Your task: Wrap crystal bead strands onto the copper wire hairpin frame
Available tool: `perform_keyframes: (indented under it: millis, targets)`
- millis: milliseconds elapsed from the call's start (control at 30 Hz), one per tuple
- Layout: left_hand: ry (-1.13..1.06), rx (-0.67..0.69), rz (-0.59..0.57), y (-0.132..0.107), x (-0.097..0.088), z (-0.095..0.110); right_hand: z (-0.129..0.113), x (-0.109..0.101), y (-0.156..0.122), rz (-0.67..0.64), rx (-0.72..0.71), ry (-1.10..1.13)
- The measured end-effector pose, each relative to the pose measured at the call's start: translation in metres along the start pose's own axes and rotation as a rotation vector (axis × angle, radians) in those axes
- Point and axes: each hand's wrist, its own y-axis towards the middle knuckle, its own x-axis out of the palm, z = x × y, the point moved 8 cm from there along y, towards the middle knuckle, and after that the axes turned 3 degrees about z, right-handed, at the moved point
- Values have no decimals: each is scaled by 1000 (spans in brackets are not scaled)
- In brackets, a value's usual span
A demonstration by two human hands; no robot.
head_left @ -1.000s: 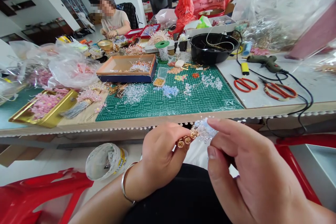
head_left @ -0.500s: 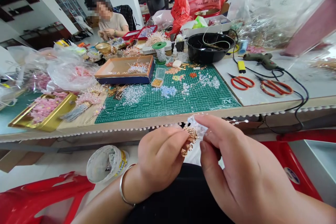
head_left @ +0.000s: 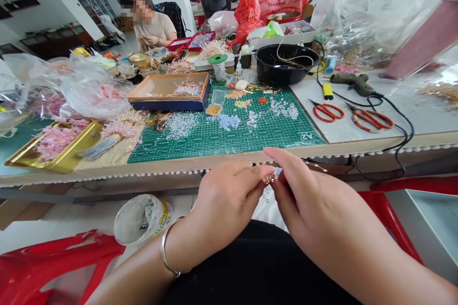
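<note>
In front of my lap, just below the table edge, my left hand (head_left: 223, 205) is closed in a pinch on a small gold hair ornament (head_left: 268, 179) with pale blue and clear beads. My fingers cover most of the piece. My right hand (head_left: 318, 205) meets it from the other side, thumb and fingers closed on the same ornament. A thin beaded wire (head_left: 317, 166) sticks out beyond the right hand. Past the hands, a green cutting mat (head_left: 214, 145) bears clear beads (head_left: 181, 125) and pale blue flower pieces (head_left: 229, 122).
On the right lie two pairs of orange scissors (head_left: 327, 112), a yellow lighter (head_left: 327, 91) and a glue gun (head_left: 354, 82). Behind the mat stand an open box (head_left: 168, 104) and a black bowl (head_left: 286, 67). A gold tray (head_left: 77, 150) holds pink flowers. Across the table sits a person (head_left: 155, 28).
My hands have come closer together around the ornament, which has turned and is now more hidden. The right fingertips have closed in on its gold part. The view has shifted slightly.
</note>
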Motion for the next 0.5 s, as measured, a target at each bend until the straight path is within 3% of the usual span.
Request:
perform_keyframes:
  millis: [100,300,500]
  targets:
    - [-93,-66,5,3,0,-6,3,-1,-1,-1,42,13]
    - [-302,-242,181,4,-16,-26,9,-20,-12,111,116,-28]
    - [-328,-241,253,0,-18,-28,8,-28,-12,174,78,16]
